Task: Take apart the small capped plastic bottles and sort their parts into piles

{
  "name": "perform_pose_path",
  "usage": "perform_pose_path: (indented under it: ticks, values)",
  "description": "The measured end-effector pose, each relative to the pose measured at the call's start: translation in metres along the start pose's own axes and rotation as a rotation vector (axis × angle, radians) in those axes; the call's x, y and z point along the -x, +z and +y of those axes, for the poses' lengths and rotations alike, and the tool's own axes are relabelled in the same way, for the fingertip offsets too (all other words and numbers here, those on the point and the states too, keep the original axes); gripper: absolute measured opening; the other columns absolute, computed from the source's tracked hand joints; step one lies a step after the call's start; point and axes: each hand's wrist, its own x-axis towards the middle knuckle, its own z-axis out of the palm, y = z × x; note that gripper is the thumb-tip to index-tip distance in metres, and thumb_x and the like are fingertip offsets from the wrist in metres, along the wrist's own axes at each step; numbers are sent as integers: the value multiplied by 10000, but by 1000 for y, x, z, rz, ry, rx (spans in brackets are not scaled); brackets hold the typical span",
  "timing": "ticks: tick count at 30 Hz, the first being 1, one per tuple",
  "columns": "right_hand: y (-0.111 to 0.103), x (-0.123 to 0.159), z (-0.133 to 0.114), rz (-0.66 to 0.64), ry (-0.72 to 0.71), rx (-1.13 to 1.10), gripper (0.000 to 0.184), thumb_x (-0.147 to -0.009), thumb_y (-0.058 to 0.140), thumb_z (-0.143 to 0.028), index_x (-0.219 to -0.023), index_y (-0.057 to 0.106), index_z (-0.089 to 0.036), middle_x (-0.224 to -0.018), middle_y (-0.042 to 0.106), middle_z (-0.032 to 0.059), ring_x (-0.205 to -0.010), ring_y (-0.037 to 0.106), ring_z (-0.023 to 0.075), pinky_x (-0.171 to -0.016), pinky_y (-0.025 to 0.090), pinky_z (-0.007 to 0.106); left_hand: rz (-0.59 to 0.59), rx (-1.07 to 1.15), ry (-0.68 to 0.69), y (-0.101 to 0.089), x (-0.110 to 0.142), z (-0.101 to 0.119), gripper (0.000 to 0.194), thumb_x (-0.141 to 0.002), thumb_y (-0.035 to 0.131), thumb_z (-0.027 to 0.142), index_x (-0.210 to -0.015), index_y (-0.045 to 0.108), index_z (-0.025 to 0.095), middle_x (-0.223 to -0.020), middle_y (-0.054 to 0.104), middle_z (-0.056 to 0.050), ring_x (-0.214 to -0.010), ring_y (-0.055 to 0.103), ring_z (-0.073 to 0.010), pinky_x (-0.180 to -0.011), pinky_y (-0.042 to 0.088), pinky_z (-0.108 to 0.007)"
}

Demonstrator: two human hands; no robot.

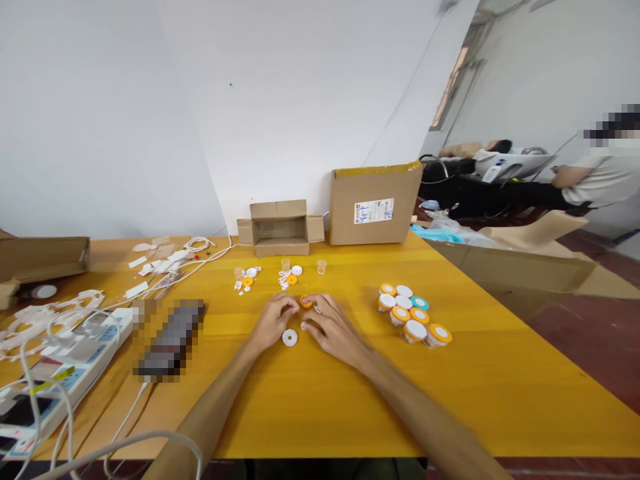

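My left hand (pixel 273 320) and my right hand (pixel 333 327) meet at the middle of the yellow table (pixel 320 407), fingers curled. Together they pinch a small orange ring (pixel 306 302) between the fingertips. A tiny white piece (pixel 319 309) lies against my right fingers. Just below the hands a white disc (pixel 289 337) lies flat on the table. Beyond them are loose small parts (pixel 287 277): white and orange caps, little dice-like bits and small clear cups (pixel 321 266).
A cluster of finished orange, white and teal capped pots (pixel 413 313) sits to the right. Two cardboard boxes (pixel 280 228) (pixel 375 203) stand at the back. A power strip (pixel 75 353), cables and white plastic frames lie at left. Another person (pixel 595 180) sits far right.
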Motion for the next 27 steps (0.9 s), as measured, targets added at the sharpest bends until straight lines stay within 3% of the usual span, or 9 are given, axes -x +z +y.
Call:
perform_pose_path:
  ticks: [12, 27]
  values:
    - [-4, 1, 22, 133, 160, 106, 188, -901, 531, -100, -917, 667, -229, -1137, 608, 96, -1048, 563, 267, -890, 499, 433, -52, -111, 37, 1, 3, -7, 180, -856, 569, 111, -738, 663, 210, -900, 660, -37, -918, 604, -195, -893, 480, -338]
    - [-7, 1, 25, 5, 231, 152, 149, -883, 575, -92, -922, 662, -208, -994, 663, 69, -913, 611, 217, -836, 495, 332, -107, -183, 9, -2, 3, 0, 174, -818, 577, 96, -719, 668, 207, -877, 655, -32, -887, 617, -189, -884, 488, -327]
